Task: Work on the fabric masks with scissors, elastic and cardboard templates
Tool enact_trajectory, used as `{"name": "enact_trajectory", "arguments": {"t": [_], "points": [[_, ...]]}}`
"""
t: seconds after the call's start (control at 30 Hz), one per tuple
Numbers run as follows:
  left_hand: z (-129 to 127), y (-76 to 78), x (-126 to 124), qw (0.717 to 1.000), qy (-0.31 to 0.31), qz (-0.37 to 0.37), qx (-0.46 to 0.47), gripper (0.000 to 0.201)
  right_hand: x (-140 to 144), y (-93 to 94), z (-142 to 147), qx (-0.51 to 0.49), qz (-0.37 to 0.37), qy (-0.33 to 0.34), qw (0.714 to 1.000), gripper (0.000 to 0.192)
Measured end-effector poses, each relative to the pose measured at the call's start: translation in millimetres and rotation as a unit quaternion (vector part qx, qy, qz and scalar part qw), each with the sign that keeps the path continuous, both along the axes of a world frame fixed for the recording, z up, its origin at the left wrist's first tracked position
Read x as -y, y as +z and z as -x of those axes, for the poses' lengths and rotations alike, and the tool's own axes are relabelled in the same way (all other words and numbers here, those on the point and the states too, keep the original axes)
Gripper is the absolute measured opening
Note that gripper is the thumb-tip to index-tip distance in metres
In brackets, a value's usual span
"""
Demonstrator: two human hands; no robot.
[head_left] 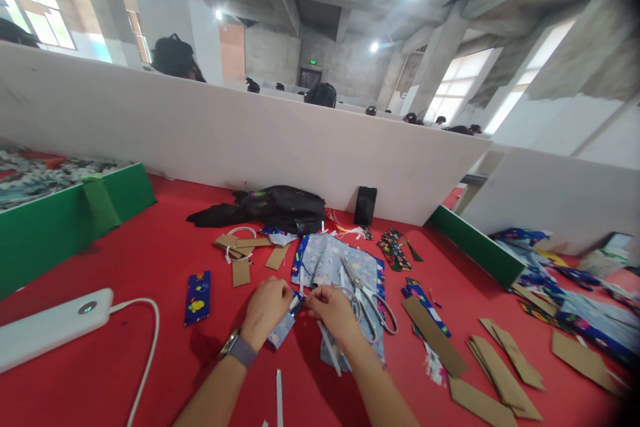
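Head view shows the left hand point(267, 307) and right hand point(334, 310) pinching a small printed fabric piece point(283, 328) at lower centre, one wrapped strip point(197, 297) lying finished, bare cardboard strips point(500, 373) waiting lower right, scissors point(367, 297) nearby, on a red tabletop point(150, 260) walled by white partitions point(225, 133).

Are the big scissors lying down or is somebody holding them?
Lying down. The scissors rest flat on the patterned cloth, beside the right hand. Both hands pinch a small fabric piece instead.
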State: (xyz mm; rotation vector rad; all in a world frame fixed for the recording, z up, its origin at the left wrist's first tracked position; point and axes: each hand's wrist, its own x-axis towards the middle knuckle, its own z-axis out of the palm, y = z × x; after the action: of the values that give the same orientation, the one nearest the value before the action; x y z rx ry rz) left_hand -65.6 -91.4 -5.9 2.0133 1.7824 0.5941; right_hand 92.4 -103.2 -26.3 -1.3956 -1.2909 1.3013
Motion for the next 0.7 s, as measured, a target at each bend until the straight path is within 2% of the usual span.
{"name": "enact_trajectory", "arguments": {"t": [0.1, 0.27, 0.43, 0.63, 0.7], "points": [[1, -3.1, -2, 0.999, -0.009, 0.011, 0.036, 0.025, -1, -2.7, -1, -0.011, 0.011, -0.001, 1.000, 0.029], [4, -11.6, -9, 0.993, -0.012, 0.049, 0.105, 0.016, 1, 5.1, -1, -0.057, 0.037, 0.001, 0.998, 0.038], [-1, -14.3, -9, 0.968, 0.004, 0.114, 0.222, 0.034, 3, 8.1, 2, -0.086, 0.047, -0.010, 0.995, 0.036], [-10, -11.6, -4, 0.970, -0.011, 0.082, 0.229, 0.030, 4, 13.0, 1, -0.077, 0.035, -0.022, 0.996, 0.030], [-11, -12.2, -4, 0.961, -0.012, 0.090, 0.260, 0.030, 6, 18.4, -1, -0.051, 0.020, -0.029, 0.998, 0.027]]}}
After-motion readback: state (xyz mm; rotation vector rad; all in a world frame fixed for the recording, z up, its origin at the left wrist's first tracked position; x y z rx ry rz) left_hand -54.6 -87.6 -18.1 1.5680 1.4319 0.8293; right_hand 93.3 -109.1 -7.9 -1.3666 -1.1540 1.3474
